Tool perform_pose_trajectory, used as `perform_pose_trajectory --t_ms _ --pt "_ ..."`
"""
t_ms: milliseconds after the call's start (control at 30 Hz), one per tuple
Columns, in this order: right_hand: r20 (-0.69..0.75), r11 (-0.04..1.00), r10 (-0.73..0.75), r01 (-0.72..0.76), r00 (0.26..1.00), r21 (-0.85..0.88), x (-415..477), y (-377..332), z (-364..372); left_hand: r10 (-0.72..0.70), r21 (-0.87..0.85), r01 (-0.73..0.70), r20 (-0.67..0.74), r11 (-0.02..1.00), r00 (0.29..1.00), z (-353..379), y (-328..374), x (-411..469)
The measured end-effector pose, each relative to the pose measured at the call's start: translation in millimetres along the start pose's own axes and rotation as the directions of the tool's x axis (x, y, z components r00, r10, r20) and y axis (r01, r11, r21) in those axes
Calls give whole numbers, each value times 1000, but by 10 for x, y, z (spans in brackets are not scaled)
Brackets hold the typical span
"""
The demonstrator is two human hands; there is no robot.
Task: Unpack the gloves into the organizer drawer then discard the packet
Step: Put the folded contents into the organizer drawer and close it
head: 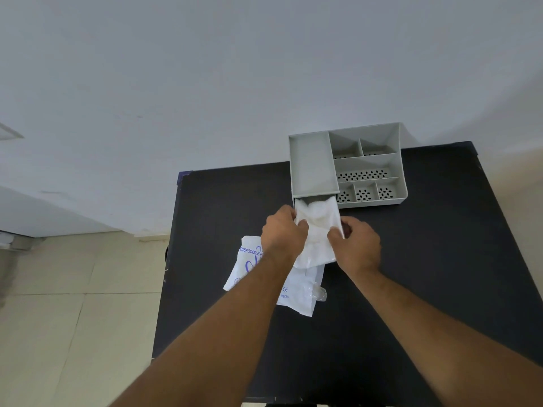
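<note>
Item: glove unpacking, part done. Nearest lay the packet — white, blue print, flat on the black table, under the left forearm and not yet discarded; a clear scrap sat at its right edge. Beyond it, the left hand and right hand each pinched a side of the wad of gloves, fingers curled closed on the film. The wad's far end already lay in the open drawer of the grey organizer — its near end hung outside. Left, by judgement: tucking in, closing, binning.
</note>
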State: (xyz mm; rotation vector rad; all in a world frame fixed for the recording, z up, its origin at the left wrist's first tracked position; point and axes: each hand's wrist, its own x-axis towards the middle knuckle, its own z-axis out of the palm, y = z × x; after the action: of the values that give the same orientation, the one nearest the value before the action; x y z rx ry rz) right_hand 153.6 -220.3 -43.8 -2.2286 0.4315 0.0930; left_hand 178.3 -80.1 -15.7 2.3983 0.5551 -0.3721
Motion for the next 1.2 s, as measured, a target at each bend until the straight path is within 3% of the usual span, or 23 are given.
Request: perform_pose_trajectory --t_ms 133,367,667,967,1200 --pt "26 994 -48 50 999 -101 76 -73 28 82 96 -79 -31 992 996 47 86 -42" --pt "61 988 30 -20 998 -154 183 -115 26 93 44 -93 -16 995 995 87 132 -30" --pt "55 992 -14 21 998 -121 260 -102 23 104 -1 -104 8 995 995 72 69 84" --pt "-32 995 -51 48 998 -82 353 -206 111 -40 -203 22 -82 979 996 121 93 181" --pt "-60 990 -136 133 989 -48 265 -129 141 148 -71 -154 -81 986 986 189 123 128"
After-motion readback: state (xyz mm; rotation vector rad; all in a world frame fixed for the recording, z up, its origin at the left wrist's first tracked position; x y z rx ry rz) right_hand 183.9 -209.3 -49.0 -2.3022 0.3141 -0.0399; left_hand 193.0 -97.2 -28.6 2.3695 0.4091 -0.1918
